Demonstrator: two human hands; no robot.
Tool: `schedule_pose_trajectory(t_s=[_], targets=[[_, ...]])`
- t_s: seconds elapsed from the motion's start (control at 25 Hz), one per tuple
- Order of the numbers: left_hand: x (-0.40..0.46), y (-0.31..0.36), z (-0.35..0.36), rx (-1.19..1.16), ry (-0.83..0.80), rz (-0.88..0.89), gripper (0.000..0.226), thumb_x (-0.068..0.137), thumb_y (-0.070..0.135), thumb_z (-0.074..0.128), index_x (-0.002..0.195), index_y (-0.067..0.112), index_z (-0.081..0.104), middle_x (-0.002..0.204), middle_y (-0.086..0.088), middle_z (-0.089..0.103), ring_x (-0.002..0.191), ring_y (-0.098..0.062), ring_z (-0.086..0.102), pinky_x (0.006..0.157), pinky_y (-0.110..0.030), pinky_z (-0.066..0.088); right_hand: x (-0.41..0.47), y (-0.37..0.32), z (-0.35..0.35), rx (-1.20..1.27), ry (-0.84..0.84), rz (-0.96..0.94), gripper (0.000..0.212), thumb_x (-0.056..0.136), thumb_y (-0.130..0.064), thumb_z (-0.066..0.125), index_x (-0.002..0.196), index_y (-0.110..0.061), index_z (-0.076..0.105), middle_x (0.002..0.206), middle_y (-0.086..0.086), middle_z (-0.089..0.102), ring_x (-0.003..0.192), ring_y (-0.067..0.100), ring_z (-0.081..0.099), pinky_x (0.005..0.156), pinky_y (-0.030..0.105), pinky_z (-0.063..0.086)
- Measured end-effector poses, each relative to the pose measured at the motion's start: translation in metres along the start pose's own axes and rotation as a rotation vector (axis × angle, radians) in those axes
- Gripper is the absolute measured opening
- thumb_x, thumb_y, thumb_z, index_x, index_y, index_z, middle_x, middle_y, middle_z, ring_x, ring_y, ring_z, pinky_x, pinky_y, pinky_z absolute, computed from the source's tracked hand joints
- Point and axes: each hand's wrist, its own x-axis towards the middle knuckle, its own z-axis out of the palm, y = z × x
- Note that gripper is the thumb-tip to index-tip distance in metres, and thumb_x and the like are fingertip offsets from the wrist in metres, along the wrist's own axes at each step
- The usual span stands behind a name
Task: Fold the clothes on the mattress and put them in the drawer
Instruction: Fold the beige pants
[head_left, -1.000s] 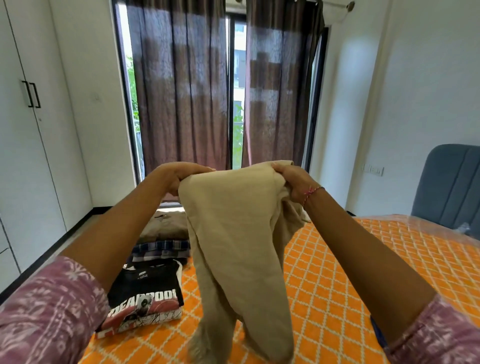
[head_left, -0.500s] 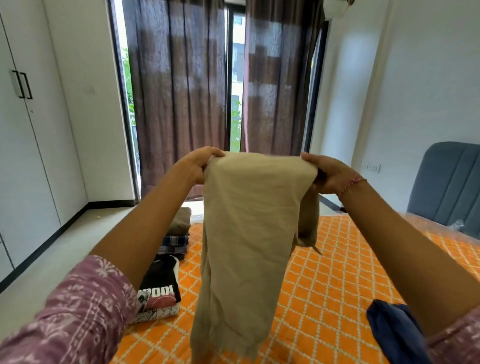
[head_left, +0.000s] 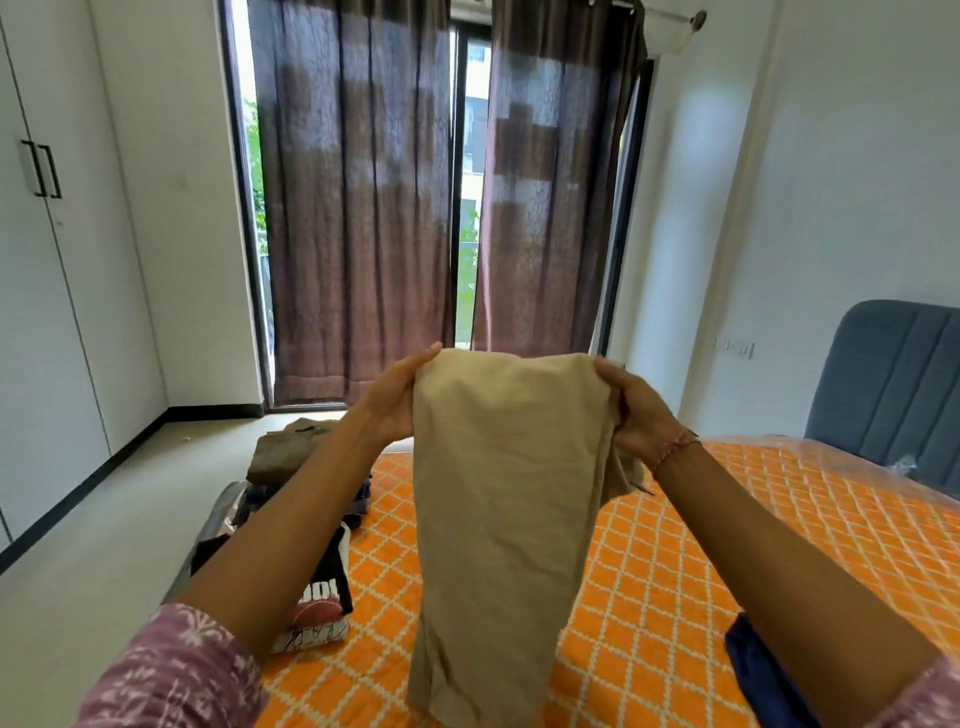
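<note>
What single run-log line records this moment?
left hand: grips beige garment top | right hand: grips other top corner | garment: hanging above mattress | folded pile: left
</note>
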Motion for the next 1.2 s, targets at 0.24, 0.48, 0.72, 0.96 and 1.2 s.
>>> schedule_pose_trajectory(t_s=[0.24, 0.48, 0.72, 0.96, 1.2], targets=[[-0.023, 0.003, -0.02, 0.238, 0.172, -0.201, 0.022, 0.094, 0.026, 0.055, 0.089, 0.007, 0.064, 0.072, -0.01, 0.066, 0.071, -0.02, 0.059, 0.073, -0.035, 0.05, -0.012, 0.005, 0.009, -0.266, -0.041, 0.176, 0.021, 0.092, -0.022, 0.055, 0.102, -0.004, 0.062, 0.087, 0.01, 0.062, 0.074, 0.02, 0.058, 0.065, 0.032, 0.051], [-0.028, -0.019, -0.019, 0.131, 0.346, 0.079, 0.038, 0.09, 0.004, 0.058, 0.126, -0.004, 0.052, 0.087, -0.013, 0.062, 0.074, -0.023, 0.06, 0.066, -0.036, 0.056, -0.016, 0.012, 0.022, -0.122, 0.171, 0.121, 0.016, 0.092, -0.021, 0.054, 0.085, -0.007, 0.056, 0.08, 0.008, 0.056, 0.073, 0.021, 0.052, 0.064, 0.035, 0.044], [-0.031, -0.003, 0.004, 0.055, 0.253, 0.054, 0.028, 0.097, 0.024, 0.052, 0.114, 0.002, 0.056, 0.068, -0.011, 0.068, 0.066, -0.022, 0.062, 0.061, -0.031, 0.056, 0.021, 0.012, -0.002, -0.065, 0.219, -0.055, 0.033, 0.089, -0.018, 0.06, 0.118, -0.002, 0.056, 0.09, 0.009, 0.059, 0.073, 0.019, 0.056, 0.076, 0.035, 0.051], [-0.026, -0.045, -0.01, 0.264, 0.362, 0.265, 0.046, 0.092, 0.007, 0.058, 0.135, 0.008, 0.041, 0.118, -0.014, 0.054, 0.077, -0.016, 0.059, 0.062, -0.03, 0.052, -0.001, 0.031, 0.012, -0.192, 0.111, -0.13, 0.057, 0.09, -0.005, 0.059, 0.141, -0.017, 0.035, 0.114, 0.006, 0.051, 0.089, 0.023, 0.057, 0.069, 0.035, 0.048], [-0.026, -0.025, -0.013, 0.416, 0.312, 0.349, 0.042, 0.092, 0.002, 0.054, 0.13, 0.02, 0.05, 0.115, -0.008, 0.05, 0.088, -0.021, 0.055, 0.081, -0.041, 0.053, -0.001, 0.027, 0.029, -0.262, 0.061, -0.22, 0.06, 0.089, -0.005, 0.06, 0.143, -0.017, 0.036, 0.127, -0.001, 0.044, 0.109, 0.021, 0.051, 0.087, 0.036, 0.05]])
